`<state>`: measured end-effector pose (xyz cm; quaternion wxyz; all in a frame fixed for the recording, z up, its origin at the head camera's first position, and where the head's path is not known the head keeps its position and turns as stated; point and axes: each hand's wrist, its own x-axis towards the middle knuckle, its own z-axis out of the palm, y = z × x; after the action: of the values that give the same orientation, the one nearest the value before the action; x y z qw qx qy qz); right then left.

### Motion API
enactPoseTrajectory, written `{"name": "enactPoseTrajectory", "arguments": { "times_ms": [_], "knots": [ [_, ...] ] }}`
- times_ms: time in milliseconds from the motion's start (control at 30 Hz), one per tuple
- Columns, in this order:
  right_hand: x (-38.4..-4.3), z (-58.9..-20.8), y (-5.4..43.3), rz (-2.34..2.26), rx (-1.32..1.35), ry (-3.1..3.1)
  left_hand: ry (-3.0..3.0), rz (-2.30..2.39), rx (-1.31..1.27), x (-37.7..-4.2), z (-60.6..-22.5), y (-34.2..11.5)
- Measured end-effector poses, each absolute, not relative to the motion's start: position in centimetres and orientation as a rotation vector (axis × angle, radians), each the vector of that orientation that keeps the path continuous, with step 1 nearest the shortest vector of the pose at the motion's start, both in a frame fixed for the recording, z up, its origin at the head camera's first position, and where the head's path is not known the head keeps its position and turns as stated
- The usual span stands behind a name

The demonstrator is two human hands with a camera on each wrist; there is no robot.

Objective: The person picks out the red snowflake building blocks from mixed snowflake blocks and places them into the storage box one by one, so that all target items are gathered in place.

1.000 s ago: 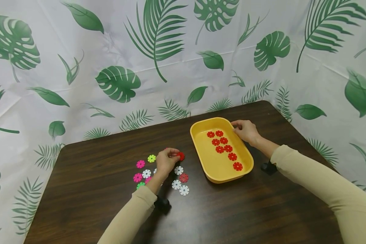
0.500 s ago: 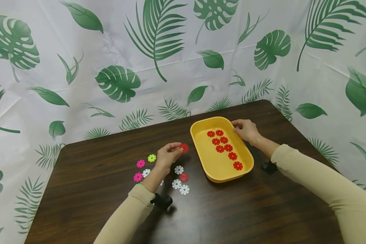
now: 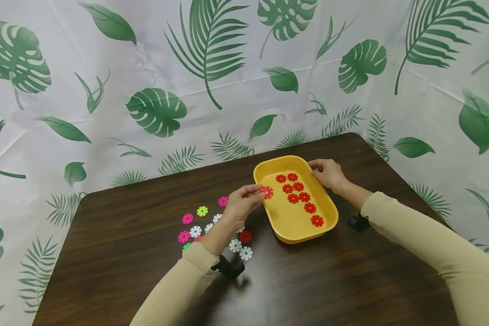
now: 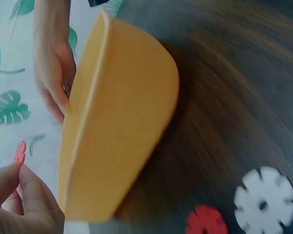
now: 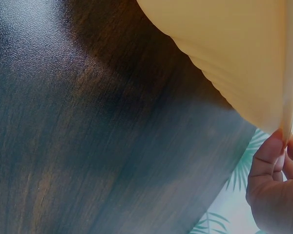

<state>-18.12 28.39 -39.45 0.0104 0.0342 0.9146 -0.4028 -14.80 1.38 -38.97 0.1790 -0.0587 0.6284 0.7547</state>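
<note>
My left hand [image 3: 241, 206] pinches a red notched disc [image 3: 266, 192] between thumb and fingers, over the left rim of a yellow tray [image 3: 265, 168]. In the left wrist view the same disc is seen edge-on above the fingertips [image 4: 27, 178]. My right hand [image 3: 329, 174] grips the tray's far right rim; in the right wrist view its thumb and fingers [image 5: 268, 156] pinch that edge. Several red discs lie flat inside the tray, among them one near its front [image 3: 317, 221]. Left of the tray, loose discs are spread out, partly hidden by my left forearm.
The loose discs on the dark wooden table [image 3: 118, 253] include a yellow disc [image 3: 202, 211], a pink disc [image 3: 187, 218], a white disc [image 3: 246, 253] and a red disc [image 3: 245, 237]. A leaf-patterned cloth [image 3: 236, 68] hangs behind the table.
My left hand has lifted the red disc off the table and carried it right, from among the loose discs to above the tray's left rim. The right hand stays on the rim.
</note>
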Motion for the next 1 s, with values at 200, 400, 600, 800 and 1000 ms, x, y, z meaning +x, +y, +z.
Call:
{"name": "enactPoseTrajectory", "arguments": {
  "times_ms": [200, 400, 600, 800, 1000],
  "knots": [
    [-18.1, -39.5, 28.3, -1.276, 0.126, 2.85, 1.759, 2.064, -0.124, -14.7, -38.4, 4.2],
    [-18.2, -39.4, 28.2, -1.28, 0.118, 2.853, 1.77, 1.986, -0.131, -14.7, -38.9, 6.8],
    [-18.3, -39.2, 28.2, -1.276, 0.116, 2.851, 1.81, 1.937, -0.153, -14.8, -39.2, 8.4],
    [-18.3, -39.3, 28.3, -1.272, 0.11, 2.85, 1.863, 1.874, -0.155, -15.0, -39.5, 9.3],
    [-18.3, -39.4, 28.4, -1.271, 0.117, 2.845, 1.927, 1.78, -0.197, -15.0, -40.4, 10.3]
  ]
}}
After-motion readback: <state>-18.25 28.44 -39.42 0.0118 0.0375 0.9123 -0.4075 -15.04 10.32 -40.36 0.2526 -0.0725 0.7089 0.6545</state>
